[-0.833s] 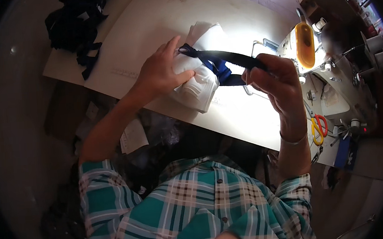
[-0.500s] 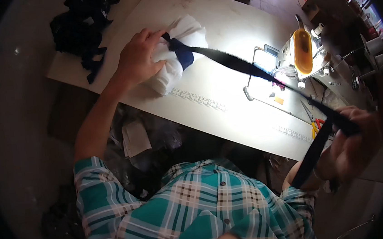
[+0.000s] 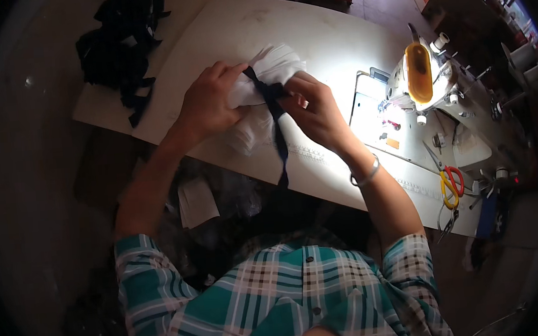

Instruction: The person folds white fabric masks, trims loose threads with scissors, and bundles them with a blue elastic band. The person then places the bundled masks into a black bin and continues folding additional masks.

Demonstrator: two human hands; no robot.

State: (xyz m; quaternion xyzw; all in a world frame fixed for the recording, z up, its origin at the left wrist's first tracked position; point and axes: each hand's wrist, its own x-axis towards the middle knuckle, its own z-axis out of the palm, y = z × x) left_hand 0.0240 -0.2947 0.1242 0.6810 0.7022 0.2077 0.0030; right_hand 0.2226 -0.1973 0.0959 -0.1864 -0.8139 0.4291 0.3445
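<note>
A bundle of layered white fabric pieces (image 3: 277,60) lies on the white tabletop, with a dark navy cloth strip (image 3: 279,135) around its middle. My left hand (image 3: 209,103) is closed on the bundle's left side, fingers on top and thumb toward the near end. At the bundle's right side, my right hand (image 3: 314,109) pinches the strip where it bunches together. The strip's loose tail hangs toward me past the table's front edge. A silver bangle (image 3: 365,172) circles my right wrist.
A sewing machine (image 3: 419,75) with a yellow top stands under a bright light at the right. Scissors (image 3: 448,184) with red and yellow handles lie near the front right edge. Dark cloth strips (image 3: 114,47) are heaped at the far left. The table (image 3: 206,39) has printed rulers.
My right hand has come from the far right to the bundle, bringing the strip with it. The strip, stretched taut before, now hangs slack. The bundle has shifted slightly right.
</note>
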